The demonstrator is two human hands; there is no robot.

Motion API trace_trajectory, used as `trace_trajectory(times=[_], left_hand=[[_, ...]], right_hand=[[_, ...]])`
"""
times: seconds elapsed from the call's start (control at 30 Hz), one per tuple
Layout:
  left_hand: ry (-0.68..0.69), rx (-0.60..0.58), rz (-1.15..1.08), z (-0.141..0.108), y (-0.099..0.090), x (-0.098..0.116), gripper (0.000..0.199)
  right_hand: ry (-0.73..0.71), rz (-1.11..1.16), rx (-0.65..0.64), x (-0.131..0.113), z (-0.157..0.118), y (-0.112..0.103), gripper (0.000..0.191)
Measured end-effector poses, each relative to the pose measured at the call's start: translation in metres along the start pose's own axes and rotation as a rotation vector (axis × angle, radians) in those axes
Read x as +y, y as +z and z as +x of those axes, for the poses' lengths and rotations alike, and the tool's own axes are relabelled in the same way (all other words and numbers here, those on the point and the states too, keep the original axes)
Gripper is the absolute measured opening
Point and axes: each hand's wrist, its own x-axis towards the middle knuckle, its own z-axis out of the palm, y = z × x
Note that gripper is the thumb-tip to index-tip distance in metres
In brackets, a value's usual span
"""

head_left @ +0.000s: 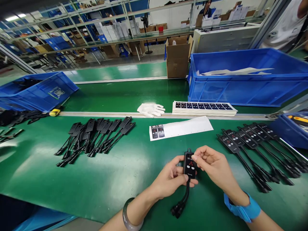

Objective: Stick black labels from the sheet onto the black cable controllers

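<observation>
My left hand [172, 179] holds a small black controller [190, 170] upright over the green table, thumb on its lower face. Two short cables with dark plugs hang below it. The controller's face carries a label with red marks and two pale buttons. My right hand [211, 163] is pinched at the label's upper right corner; whether anything is between its fingertips is hidden. Behind them lies a white label strip [185, 128] with two dark labels at its left end. Several labelled controllers [247, 139] lie in a row at the right, and several controllers without visible labels [90, 126] lie at the left.
A stack of label sheets [204, 112] and a white glove [151, 109] lie along the metal strip. Beyond stand a large blue bin [247, 89] and a cardboard box [177, 61]. Another blue bin [40, 93] is at the left, near a yellow tool [55, 112].
</observation>
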Motion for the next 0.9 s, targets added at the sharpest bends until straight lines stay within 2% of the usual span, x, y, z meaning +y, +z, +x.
trace_trajectory(times=[0.37, 0.63, 0.9], left_hand=[[0.028, 0.006, 0.104, 0.000, 0.000, -0.002, 0.049], [0.039, 0.010, 0.190, 0.001, 0.000, -0.002, 0.050], [0.030, -0.018, 0.076, 0.002, -0.002, -0.003, 0.043]], right_hand=[[0.002, -0.039, 0.042, 0.000, 0.000, 0.002, 0.028], [0.006, -0.038, 0.061, 0.002, 0.000, 0.004, 0.025], [-0.042, -0.147, 0.122, 0.016, 0.001, 0.003, 0.026]])
